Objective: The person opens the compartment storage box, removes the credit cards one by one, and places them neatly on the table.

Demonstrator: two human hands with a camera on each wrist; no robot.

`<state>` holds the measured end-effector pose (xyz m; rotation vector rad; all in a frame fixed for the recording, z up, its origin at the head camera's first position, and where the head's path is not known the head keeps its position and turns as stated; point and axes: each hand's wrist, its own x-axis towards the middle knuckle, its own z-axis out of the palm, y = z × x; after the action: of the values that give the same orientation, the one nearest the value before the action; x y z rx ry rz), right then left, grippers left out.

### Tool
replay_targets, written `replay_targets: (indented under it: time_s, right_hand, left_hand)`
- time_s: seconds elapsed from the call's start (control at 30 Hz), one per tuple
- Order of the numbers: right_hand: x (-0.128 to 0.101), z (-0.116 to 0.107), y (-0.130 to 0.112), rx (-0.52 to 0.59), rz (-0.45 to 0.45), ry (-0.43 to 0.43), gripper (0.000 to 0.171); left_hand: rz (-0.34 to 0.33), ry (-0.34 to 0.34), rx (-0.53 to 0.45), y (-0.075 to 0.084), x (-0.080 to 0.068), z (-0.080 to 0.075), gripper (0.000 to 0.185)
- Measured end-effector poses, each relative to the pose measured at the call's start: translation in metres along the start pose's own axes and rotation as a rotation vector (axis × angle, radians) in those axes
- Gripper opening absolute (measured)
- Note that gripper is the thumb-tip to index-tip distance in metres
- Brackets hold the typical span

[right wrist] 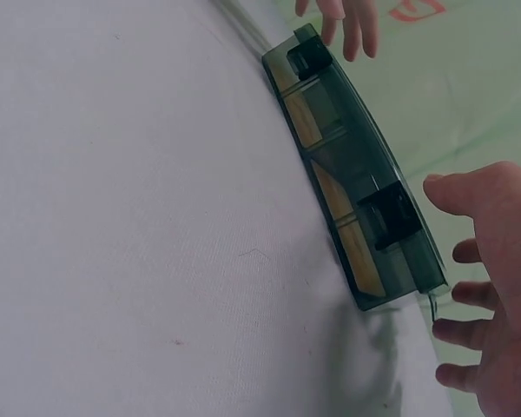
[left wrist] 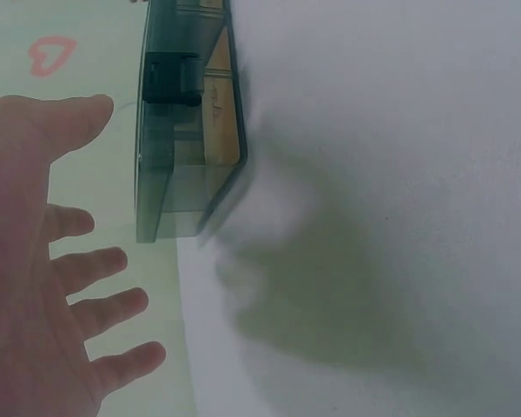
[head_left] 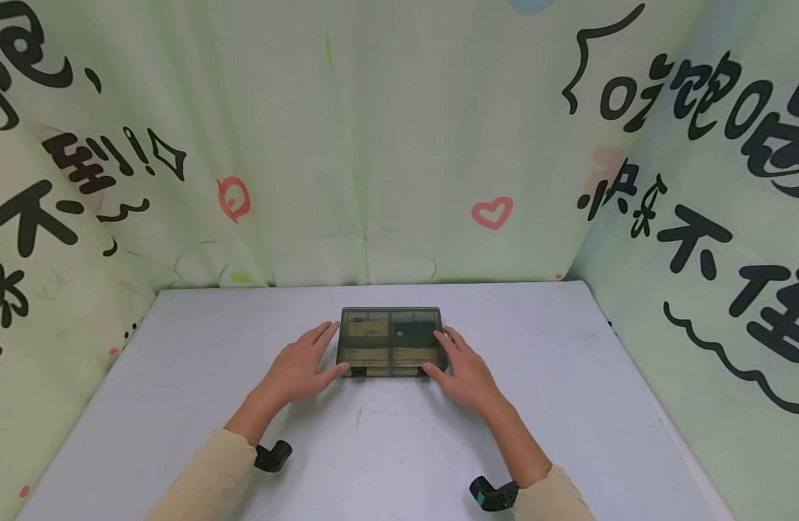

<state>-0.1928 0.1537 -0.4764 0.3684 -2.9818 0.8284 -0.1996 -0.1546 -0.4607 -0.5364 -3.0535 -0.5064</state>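
Box point(head_left: 391, 344) is sitting flat on the white table point(head_left: 373, 463), around mid-width, toward the far edge. It's a shallow rectangle in smoky grey-green see-through plastic, lid lying down. Two black latches point(right wrist: 391, 215) are sitting along the near side, one toward each end. Dividers are splitting the inside into compartments. Tan pieces point(head_left: 367, 329) are showing through the lid and near wall; one dark piece point(head_left: 414, 329) is filling most of the far right compartment.

Left hand point(head_left: 302, 365) is hovering at the left end, fingers spread and loose; its wrist view is showing a gap between thumb and box. Right hand point(head_left: 464, 376) is mirroring it at the right end, fingers apart, gripping nothing; can't tell if any fingertip is touching.
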Motion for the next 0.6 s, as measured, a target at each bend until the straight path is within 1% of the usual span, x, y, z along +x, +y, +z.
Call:
replay_targets:
  time_s: [0.37,0.5,0.6]
  right_hand:
    - [0.001,0.004,0.003,0.025,0.017,-0.019,0.069]
    - [0.003,0.006,0.005,0.043,0.033,-0.031,0.073]
    - [0.004,0.007,0.007,0.083,0.055,-0.055,0.078]
  left_hand:
    - [-0.024,-0.031,-0.043,-0.006,0.005,0.009,0.08]
    - [-0.037,-0.05,-0.081,-0.007,0.007,0.012,0.081]
    - [-0.047,-0.069,-0.127,-0.007,0.009,0.015,0.082]
